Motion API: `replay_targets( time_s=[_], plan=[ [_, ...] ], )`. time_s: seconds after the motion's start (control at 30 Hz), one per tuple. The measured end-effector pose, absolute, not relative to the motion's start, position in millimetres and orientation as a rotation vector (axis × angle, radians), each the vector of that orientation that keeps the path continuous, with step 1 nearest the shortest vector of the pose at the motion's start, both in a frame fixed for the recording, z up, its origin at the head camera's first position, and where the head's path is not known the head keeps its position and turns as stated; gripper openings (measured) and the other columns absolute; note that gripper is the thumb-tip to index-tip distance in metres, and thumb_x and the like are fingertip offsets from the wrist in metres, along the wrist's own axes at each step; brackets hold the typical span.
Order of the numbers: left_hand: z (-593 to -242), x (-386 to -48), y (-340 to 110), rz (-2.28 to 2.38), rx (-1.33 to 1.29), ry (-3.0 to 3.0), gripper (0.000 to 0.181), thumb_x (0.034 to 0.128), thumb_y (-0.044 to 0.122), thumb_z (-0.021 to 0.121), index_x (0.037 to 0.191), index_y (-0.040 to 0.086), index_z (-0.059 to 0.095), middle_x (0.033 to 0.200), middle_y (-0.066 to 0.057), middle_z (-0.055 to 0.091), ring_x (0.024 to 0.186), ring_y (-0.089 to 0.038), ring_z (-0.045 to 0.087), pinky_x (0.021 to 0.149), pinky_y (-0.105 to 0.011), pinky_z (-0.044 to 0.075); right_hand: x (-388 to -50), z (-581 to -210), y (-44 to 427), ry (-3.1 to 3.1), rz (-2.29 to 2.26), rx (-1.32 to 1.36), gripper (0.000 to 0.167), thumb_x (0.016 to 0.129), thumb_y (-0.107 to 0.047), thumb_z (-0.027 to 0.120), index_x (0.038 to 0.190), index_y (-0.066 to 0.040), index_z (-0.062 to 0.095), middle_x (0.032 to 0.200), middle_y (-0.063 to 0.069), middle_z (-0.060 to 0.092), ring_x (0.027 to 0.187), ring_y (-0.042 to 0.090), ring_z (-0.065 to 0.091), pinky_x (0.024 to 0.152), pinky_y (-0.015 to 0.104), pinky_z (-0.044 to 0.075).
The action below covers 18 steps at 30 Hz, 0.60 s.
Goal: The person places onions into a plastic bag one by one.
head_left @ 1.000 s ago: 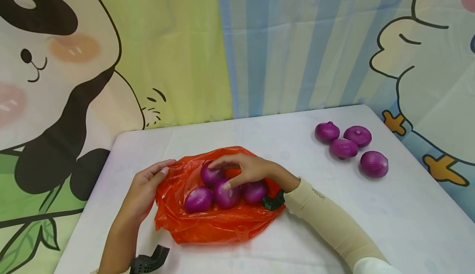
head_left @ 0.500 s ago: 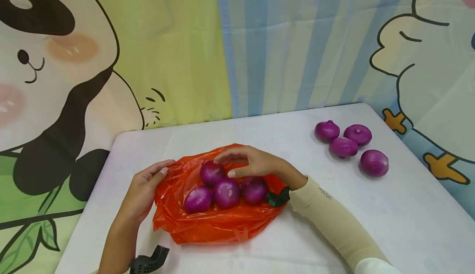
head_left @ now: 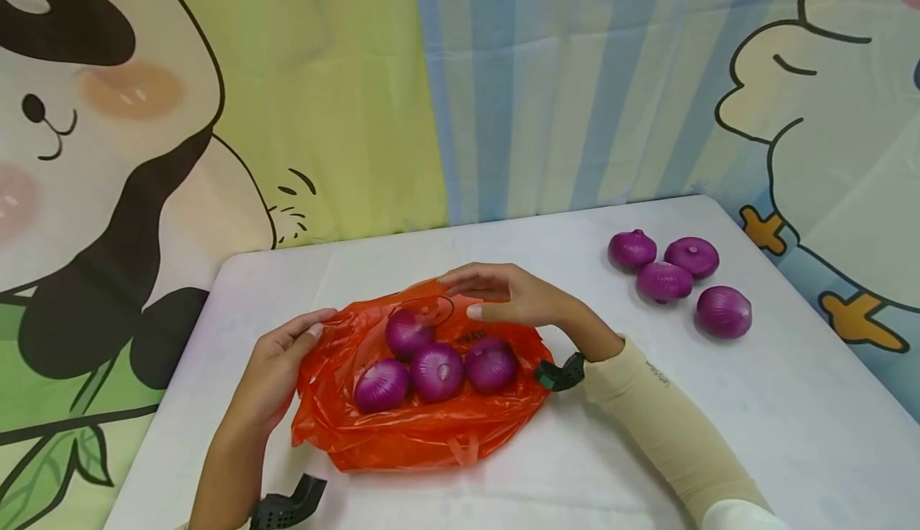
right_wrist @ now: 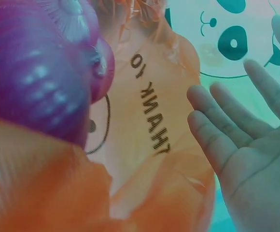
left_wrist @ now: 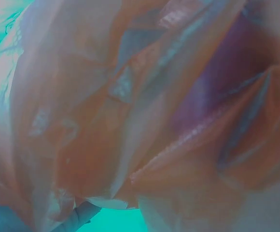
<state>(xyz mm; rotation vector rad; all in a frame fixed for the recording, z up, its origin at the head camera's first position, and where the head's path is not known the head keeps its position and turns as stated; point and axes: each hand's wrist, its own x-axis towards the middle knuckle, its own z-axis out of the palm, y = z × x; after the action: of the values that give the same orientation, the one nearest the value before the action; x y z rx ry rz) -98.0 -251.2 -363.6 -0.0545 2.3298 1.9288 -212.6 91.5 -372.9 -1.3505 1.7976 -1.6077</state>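
A red plastic bag (head_left: 398,444) lies spread with its mouth up on the table, several purple onions (head_left: 437,372) inside it. My left hand (head_left: 273,374) pinches the bag's left rim between thumb and fingers. Over the bag's far right rim is my right hand (head_left: 528,297), fingers extended and holding nothing. The right wrist view has the outstretched palm (right_wrist: 256,164) beside the bag's printed inner wall (right_wrist: 140,183), with onions (right_wrist: 34,77) at its left. Crumpled bag film (left_wrist: 96,145) fills most of the left wrist view and hides most of the left hand there.
Several more purple onions (head_left: 664,282) sit grouped at the back right of the white table (head_left: 575,466). A cartoon-printed curtain (head_left: 359,99) stands behind the table's far edge.
My right hand has drawn back from over the onions, up and to the right, to the bag's far rim. The left hand keeps its hold on the rim.
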Motion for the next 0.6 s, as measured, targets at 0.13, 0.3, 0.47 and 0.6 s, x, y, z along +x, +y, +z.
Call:
replay_targets(
  time_s=[0.13, 0.3, 0.47, 0.6],
  plan=[
    [-364.2, -98.2, -251.1, 1.931, -0.051, 2.322, 0.045, 0.1043, 0.029, 0.046, 0.142, 0.003, 0.047, 0.137, -0.013, 0.051, 0.114, -0.012, 0.058, 0.089, -0.026, 0.05, -212.0, -371.0, 100.5, 1.787, -1.681, -1.313, 0.048, 0.096, -0.008, 0.06, 0.138, 0.008, 0.044, 0.139, 0.024, 0.047, 0.124, 0.041, 0.049, 0.103, 0.046, 0.042],
    [-365.7, -99.2, -251.4, 1.933, -0.039, 2.318, 0.046, 0.1037, 0.03, 0.047, 0.141, 0.003, 0.048, 0.136, -0.013, 0.052, 0.113, -0.012, 0.059, 0.088, -0.026, 0.051, -212.5, -375.1, 109.2, 1.805, -1.716, -1.286, 0.046, 0.096, -0.007, 0.059, 0.136, 0.01, 0.045, 0.137, 0.027, 0.047, 0.122, 0.046, 0.048, 0.097, 0.053, 0.045],
    [-367.3, -100.4, -250.8, 1.936, -0.035, 2.312, 0.047, 0.1031, 0.031, 0.048, 0.141, 0.003, 0.048, 0.135, -0.013, 0.053, 0.112, -0.012, 0.06, 0.088, -0.027, 0.052, -214.4, -384.2, 118.1, 1.865, -1.732, -1.276, 0.043, 0.095, -0.003, 0.058, 0.134, 0.011, 0.046, 0.137, 0.026, 0.047, 0.123, 0.046, 0.047, 0.099, 0.057, 0.041],
    [-368.3, -100.6, -250.3, 1.939, -0.032, 2.302, 0.047, 0.1032, 0.031, 0.048, 0.141, 0.002, 0.048, 0.135, -0.013, 0.053, 0.111, -0.012, 0.06, 0.087, -0.028, 0.052, -215.2, -389.1, 128.8, 1.944, -1.75, -1.243, 0.042, 0.095, -0.002, 0.06, 0.134, 0.01, 0.049, 0.138, 0.022, 0.049, 0.127, 0.043, 0.045, 0.105, 0.05, 0.038]
  ],
)
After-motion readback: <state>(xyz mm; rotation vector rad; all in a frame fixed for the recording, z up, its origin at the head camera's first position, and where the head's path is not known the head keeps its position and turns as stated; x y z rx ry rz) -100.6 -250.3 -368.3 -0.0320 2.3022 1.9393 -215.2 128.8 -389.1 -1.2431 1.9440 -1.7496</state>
